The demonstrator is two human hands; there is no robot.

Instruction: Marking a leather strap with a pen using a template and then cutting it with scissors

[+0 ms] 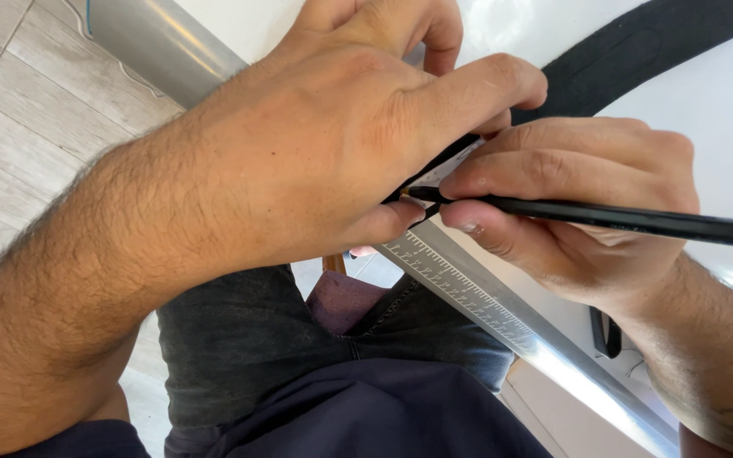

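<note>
Left hand (324,144) pressed flat, fingers spread over a black strip (638,64) and the top of a metal ruler (477,301) at the white desk (706,127) edge; grip holds nothing, only pins. Right hand (579,212) in a narrow pinch grip on a black pencil (638,219), its tip touching the strip beside the left thumb. Dark jeans (248,339) below.

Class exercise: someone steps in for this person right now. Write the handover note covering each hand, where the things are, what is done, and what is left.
Left hand: pressed down on the metal ruler, pinning it over the black strip at the white table edge.
Right hand: fingers grip a black pencil, tip against the ruler edge beside the left thumb.
Done: ruler placed, pencil at the spot.
Left: any mark is hidden by the hands, so check before lifting the ruler.
</note>
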